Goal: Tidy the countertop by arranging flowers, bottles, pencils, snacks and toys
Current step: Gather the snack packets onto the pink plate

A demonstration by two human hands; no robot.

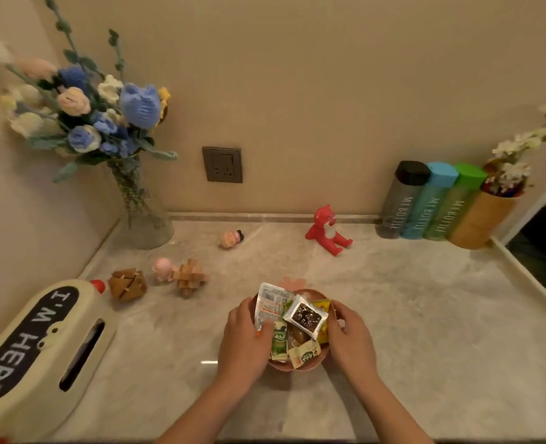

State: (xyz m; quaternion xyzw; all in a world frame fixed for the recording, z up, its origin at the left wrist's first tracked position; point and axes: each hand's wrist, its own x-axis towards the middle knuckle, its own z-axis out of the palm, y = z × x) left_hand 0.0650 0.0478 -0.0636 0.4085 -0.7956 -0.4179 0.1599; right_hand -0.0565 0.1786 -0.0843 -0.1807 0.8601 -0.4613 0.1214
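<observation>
Warm-lit beige wall with a grey socket above a marbled countertop.

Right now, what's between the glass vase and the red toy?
A small pink figurine lies there on the countertop, as the head view shows.
</observation>
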